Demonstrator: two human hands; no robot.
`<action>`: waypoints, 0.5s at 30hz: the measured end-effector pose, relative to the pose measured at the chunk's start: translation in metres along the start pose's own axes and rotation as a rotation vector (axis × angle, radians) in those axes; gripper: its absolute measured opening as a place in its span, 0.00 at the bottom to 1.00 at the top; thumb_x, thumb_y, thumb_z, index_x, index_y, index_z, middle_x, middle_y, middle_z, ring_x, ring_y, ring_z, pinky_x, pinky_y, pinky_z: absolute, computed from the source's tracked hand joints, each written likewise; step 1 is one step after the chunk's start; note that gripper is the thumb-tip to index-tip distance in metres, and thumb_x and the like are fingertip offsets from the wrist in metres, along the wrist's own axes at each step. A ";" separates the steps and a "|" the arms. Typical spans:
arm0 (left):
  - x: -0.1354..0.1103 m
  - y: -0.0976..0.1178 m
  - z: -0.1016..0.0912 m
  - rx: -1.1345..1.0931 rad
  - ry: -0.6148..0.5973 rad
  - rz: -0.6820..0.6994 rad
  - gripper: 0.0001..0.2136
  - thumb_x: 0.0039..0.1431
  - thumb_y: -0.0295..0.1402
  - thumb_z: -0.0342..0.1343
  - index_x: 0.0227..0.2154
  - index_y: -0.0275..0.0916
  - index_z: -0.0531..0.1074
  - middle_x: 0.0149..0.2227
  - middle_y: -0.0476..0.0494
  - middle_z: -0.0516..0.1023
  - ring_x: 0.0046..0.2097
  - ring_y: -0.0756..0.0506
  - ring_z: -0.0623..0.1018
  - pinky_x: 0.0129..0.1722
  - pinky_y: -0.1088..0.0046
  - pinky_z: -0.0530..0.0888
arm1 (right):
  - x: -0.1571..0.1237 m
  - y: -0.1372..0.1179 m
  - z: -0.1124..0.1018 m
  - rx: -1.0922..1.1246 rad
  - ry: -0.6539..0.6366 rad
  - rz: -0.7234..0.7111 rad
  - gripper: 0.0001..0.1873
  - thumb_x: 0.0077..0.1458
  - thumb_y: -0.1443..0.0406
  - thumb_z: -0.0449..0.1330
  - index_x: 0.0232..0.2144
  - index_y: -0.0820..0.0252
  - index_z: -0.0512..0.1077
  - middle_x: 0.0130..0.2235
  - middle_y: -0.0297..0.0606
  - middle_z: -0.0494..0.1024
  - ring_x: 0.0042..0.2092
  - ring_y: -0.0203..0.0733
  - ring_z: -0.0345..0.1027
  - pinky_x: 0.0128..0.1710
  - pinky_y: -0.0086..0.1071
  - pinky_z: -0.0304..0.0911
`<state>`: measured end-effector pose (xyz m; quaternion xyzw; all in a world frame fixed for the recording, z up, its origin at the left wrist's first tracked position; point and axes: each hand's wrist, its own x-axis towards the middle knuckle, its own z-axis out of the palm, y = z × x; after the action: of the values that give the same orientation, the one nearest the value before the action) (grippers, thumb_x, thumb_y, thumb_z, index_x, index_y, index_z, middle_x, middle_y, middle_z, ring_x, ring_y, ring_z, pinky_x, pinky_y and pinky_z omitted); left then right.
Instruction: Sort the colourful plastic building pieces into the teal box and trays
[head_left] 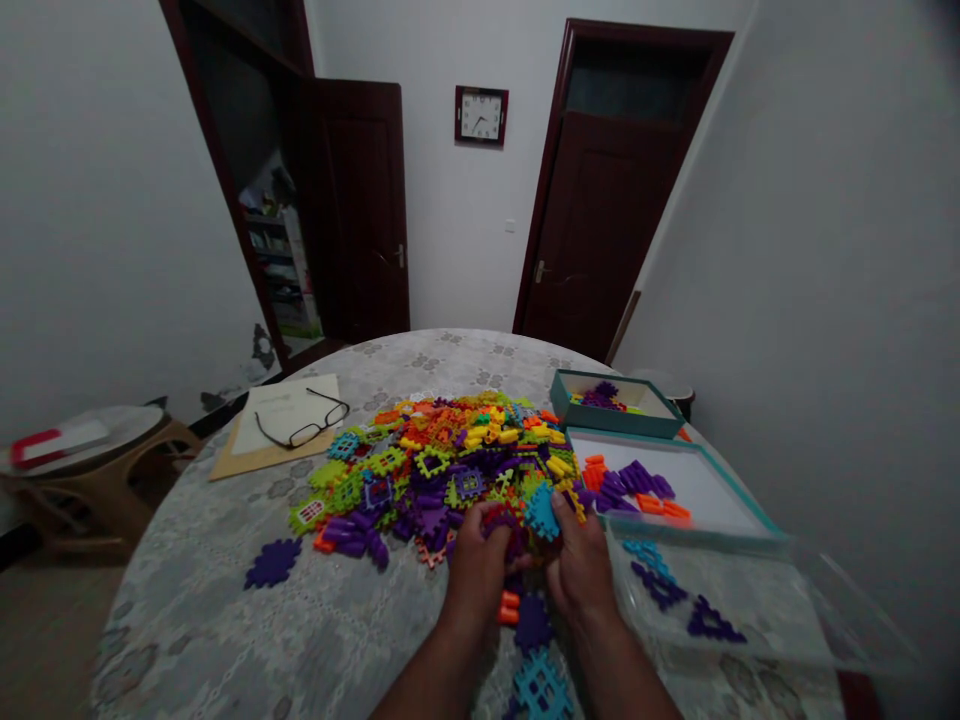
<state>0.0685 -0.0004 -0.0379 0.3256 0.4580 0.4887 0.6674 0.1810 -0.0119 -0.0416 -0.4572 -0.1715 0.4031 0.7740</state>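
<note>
A heap of coloured plastic interlocking pieces (442,455) lies in the middle of the round table (225,620). My left hand (476,575) is curled round a dark purple-red piece (501,520) at the heap's near edge. My right hand (577,570) is closed on a light blue piece (541,512) right beside it. The two hands almost touch. An orange piece (510,607) and a purple piece (534,622) lie just under my hands, and a blue grid piece (541,686) lies nearer to me.
A teal box (611,402) and its white-lined lid (675,490) hold purple and orange pieces at the right. A clear plastic tray (750,600) holds a few pieces at the near right. Glasses (304,420) lie on paper at the left. A lone purple piece (274,563) lies apart.
</note>
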 end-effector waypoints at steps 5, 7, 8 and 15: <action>-0.002 -0.002 0.005 -0.466 -0.108 -0.022 0.17 0.56 0.43 0.67 0.44 0.39 0.75 0.43 0.42 0.81 0.45 0.43 0.82 0.44 0.66 0.79 | -0.013 -0.009 -0.002 -0.470 -0.087 -0.130 0.23 0.48 0.54 0.75 0.43 0.58 0.79 0.38 0.37 0.84 0.39 0.46 0.77 0.40 0.34 0.71; -0.005 0.000 0.007 -0.501 -0.128 -0.021 0.19 0.55 0.45 0.69 0.44 0.39 0.76 0.44 0.42 0.81 0.47 0.42 0.81 0.48 0.66 0.78 | -0.016 -0.008 -0.002 -0.554 -0.138 -0.163 0.19 0.49 0.54 0.74 0.40 0.58 0.79 0.37 0.37 0.83 0.38 0.46 0.76 0.40 0.34 0.70; -0.007 0.001 0.007 -0.497 -0.130 -0.024 0.20 0.55 0.45 0.70 0.45 0.38 0.77 0.44 0.42 0.82 0.49 0.41 0.81 0.50 0.65 0.77 | -0.018 -0.007 -0.002 -0.599 -0.166 -0.179 0.18 0.51 0.55 0.73 0.40 0.57 0.78 0.37 0.37 0.83 0.38 0.46 0.76 0.40 0.34 0.69; -0.004 0.000 0.004 -0.483 -0.082 -0.024 0.24 0.55 0.48 0.71 0.50 0.40 0.78 0.51 0.41 0.81 0.57 0.41 0.78 0.61 0.65 0.71 | -0.027 0.000 -0.003 -0.915 -0.321 -0.484 0.16 0.56 0.66 0.64 0.47 0.56 0.76 0.47 0.41 0.80 0.50 0.49 0.73 0.53 0.41 0.67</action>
<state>0.0724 -0.0044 -0.0354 0.1708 0.3042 0.5625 0.7496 0.1660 -0.0346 -0.0400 -0.6276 -0.5460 0.1624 0.5307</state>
